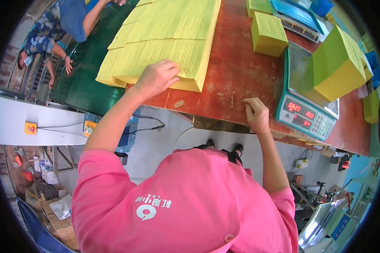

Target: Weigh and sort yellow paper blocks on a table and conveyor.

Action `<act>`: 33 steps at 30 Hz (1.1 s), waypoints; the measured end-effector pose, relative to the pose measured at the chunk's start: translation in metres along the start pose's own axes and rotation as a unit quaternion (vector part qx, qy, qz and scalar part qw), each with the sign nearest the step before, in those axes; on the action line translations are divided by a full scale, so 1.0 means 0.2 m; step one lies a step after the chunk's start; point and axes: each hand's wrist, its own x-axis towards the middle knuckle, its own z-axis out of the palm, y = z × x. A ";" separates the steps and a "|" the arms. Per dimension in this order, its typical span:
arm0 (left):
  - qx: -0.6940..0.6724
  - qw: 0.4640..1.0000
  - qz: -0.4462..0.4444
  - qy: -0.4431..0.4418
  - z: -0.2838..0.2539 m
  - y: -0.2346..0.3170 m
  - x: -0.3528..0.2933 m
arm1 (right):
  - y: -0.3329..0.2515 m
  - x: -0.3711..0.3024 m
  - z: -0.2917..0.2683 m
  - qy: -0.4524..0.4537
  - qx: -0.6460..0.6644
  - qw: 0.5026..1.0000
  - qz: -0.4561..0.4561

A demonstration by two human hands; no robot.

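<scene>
Rows of yellow paper stacks (152,25), their tops marked with rows of embossed rounds, lie close together at the far middle. My left hand (158,77) bends over the near side of these stacks. Its fingers are closed together against the paper, and whatever lies between them is hidden. My right hand (257,114) rests at the near edge of the red table (236,71), loosely curled with thumb and forefinger apart and nothing visible in it. To its right stands a teal digital scale (305,114) with a lit display, bearing a tall yellow paper stack (340,63).
A smaller yellow stack (269,36) stands beyond the scale, near a second blue scale (295,19). A green surface (78,82) adjoins the table at left, where another person (50,36) stands. Cables (156,122) hang below the table edge. Boxes (57,219) lie at lower left.
</scene>
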 end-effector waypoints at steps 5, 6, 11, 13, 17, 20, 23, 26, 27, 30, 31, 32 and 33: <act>0.004 1.000 0.011 0.028 -0.02 0.03 -0.03 | 0.00 -0.02 0.00 0.004 0.007 1.000 0.007; 0.005 0.999 0.016 0.033 -0.02 0.03 -0.02 | 0.00 -0.02 0.01 0.010 0.003 1.000 0.006; 0.028 0.997 0.037 0.066 -0.08 0.14 -0.04 | -0.25 0.15 0.13 -0.038 0.322 0.904 0.278; 0.030 0.995 0.054 0.080 -0.08 0.25 -0.06 | -0.44 0.26 0.12 -0.091 0.501 0.781 0.362; -0.001 0.998 0.020 0.063 -0.09 0.45 -0.10 | -0.47 0.29 0.27 -0.143 0.420 0.844 0.300; -0.077 0.959 -0.214 0.170 -0.02 0.50 -0.18 | -0.45 0.21 0.29 -0.097 0.348 0.911 0.199; -0.594 0.663 -0.418 0.185 0.04 0.49 -0.20 | -0.54 0.16 0.15 -0.071 0.431 0.881 0.181; -0.741 0.505 -0.434 0.083 -0.04 0.55 -0.08 | -0.65 0.19 -0.16 -0.152 0.430 0.856 0.242; -0.745 0.511 -0.421 0.082 -0.06 0.56 0.00 | -0.65 0.21 -0.26 -0.143 0.425 0.863 0.235; -0.740 0.579 -0.336 0.061 -0.17 0.64 0.43 | -0.57 0.29 -0.59 -0.027 0.295 0.951 0.087; -0.734 0.595 -0.322 0.050 -0.22 0.68 0.62 | -0.53 0.34 -0.75 0.002 0.266 0.962 0.058; -0.751 0.587 -0.291 0.080 -0.30 0.75 0.80 | -0.55 0.41 -0.93 0.003 0.249 0.965 0.089; -0.768 0.576 -0.258 0.106 -0.34 0.81 1.00 | -0.56 0.48 -1.12 0.006 0.228 0.966 0.122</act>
